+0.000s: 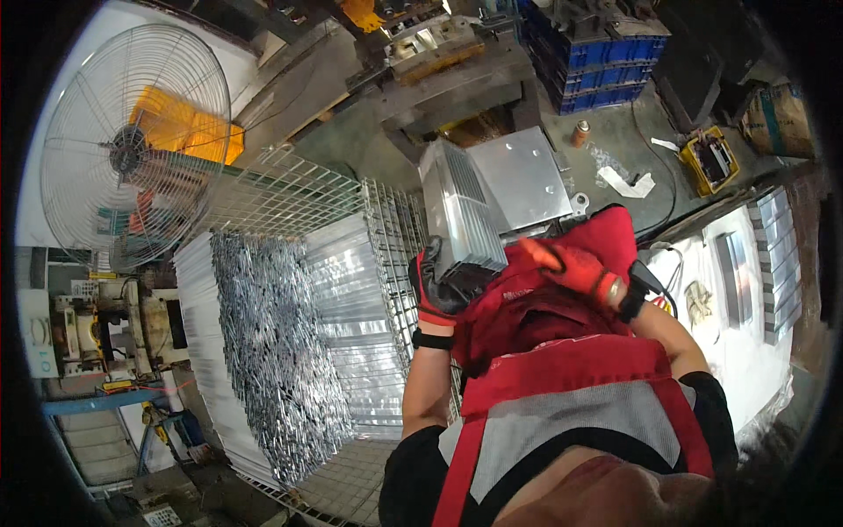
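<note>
My left hand [436,288], in a red and black work glove, is closed on the near left side of a stack of silver metal strips [463,211]. The stack tilts away from me, its strips packed side by side. My right hand [578,269], in a red glove, is over my red apron [562,360], to the right of the stack and apart from it. Its fingers stretch left toward the strips with nothing seen in them. Beyond the stack lies a flat silver metal plate [524,176] with small round marks.
A wire mesh cage [391,233] on my left holds tightly packed metal strips [272,342]. A large fan [127,149] stands behind it. Farther off are blue crates [610,70], a spray can [580,133] and a yellow bin [709,162]. More strips [736,277] lie on a white surface at right.
</note>
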`<move>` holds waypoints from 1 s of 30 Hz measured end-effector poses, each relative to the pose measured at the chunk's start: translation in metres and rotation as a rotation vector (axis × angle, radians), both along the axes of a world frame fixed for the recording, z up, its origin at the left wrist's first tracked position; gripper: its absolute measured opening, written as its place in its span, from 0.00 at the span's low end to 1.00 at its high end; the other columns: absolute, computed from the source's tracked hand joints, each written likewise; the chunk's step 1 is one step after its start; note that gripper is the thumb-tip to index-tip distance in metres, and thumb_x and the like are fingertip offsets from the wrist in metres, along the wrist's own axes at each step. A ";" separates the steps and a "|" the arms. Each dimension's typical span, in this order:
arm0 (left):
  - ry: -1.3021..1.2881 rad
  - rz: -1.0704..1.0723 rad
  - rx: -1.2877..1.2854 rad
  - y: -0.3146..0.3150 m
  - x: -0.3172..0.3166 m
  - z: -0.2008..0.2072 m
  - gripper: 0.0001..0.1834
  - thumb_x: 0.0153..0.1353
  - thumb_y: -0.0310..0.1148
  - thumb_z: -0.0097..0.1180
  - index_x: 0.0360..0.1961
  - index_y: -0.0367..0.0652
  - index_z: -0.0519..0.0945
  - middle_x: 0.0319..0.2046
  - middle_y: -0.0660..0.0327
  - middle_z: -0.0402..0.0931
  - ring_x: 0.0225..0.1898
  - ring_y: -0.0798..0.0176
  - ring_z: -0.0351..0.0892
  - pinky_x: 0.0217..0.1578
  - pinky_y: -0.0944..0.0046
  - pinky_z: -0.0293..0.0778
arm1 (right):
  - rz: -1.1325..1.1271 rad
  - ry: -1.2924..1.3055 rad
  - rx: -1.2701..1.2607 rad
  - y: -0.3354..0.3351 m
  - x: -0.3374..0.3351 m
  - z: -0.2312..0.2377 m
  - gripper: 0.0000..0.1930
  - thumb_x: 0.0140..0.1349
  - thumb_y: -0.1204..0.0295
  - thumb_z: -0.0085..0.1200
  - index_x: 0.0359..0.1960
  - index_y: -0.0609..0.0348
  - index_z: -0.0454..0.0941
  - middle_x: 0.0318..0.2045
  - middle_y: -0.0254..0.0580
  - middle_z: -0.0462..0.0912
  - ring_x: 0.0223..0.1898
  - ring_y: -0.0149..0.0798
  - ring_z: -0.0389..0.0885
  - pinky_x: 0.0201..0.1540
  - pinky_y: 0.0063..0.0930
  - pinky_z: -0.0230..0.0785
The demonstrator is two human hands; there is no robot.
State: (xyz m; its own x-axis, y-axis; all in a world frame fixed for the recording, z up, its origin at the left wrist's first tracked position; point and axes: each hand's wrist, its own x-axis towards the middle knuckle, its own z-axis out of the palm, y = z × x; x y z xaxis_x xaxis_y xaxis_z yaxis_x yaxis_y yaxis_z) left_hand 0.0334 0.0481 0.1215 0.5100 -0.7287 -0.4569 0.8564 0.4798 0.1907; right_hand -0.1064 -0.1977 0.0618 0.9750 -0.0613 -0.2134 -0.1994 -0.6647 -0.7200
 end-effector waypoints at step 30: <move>-0.090 -0.106 -0.344 -0.081 0.046 -0.020 0.35 0.57 0.60 0.47 0.58 0.46 0.68 0.51 0.52 0.71 0.50 0.49 0.73 0.53 0.45 0.69 | -0.053 -0.181 0.044 -0.025 -0.068 0.137 0.19 0.48 0.74 0.61 0.43 0.58 0.73 0.33 0.46 0.79 0.37 0.50 0.79 0.40 0.36 0.69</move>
State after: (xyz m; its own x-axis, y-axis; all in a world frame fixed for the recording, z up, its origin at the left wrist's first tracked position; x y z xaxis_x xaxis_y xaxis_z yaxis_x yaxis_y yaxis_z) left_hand 0.0799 -0.0333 0.1012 0.4505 -0.8829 -0.1327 0.8919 0.4385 0.1108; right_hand -0.1746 -0.2229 0.1986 0.9934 -0.1076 -0.0389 -0.0979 -0.6240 -0.7753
